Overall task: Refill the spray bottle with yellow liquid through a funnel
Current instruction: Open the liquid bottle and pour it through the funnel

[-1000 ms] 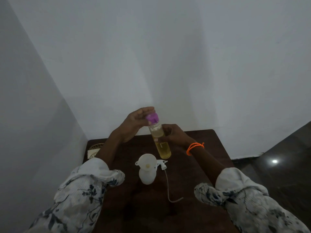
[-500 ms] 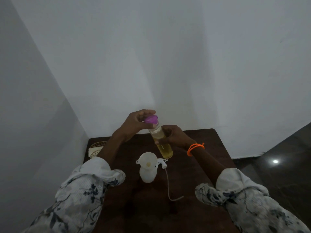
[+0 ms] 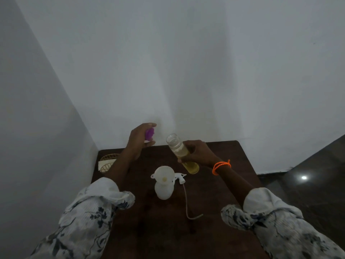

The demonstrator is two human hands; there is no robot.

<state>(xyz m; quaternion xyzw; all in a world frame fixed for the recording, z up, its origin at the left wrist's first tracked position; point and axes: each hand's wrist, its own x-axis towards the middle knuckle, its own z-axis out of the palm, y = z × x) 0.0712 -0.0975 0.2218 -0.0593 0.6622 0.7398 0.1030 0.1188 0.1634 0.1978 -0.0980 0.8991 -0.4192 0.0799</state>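
Note:
A white spray bottle (image 3: 162, 191) stands on the dark wooden table (image 3: 220, 184) with a white funnel (image 3: 164, 174) seated in its neck. Its white trigger head (image 3: 180, 178) with a long dip tube lies on the table just to its right. My right hand (image 3: 197, 152) grips a clear bottle of yellow liquid (image 3: 182, 152) around its middle, held tilted above the table, its mouth uncapped. My left hand (image 3: 141, 141) holds the purple cap (image 3: 150, 134) up and to the left of that bottle.
A small yellow wire basket (image 3: 107, 162) with white paper sits at the table's back left corner. White walls close the table in at the back and left. A dark glossy floor (image 3: 308, 184) lies to the right.
The purple cap has come off the clear bottle. My left hand carried it away to the left, and my right hand shifted the bottle slightly right.

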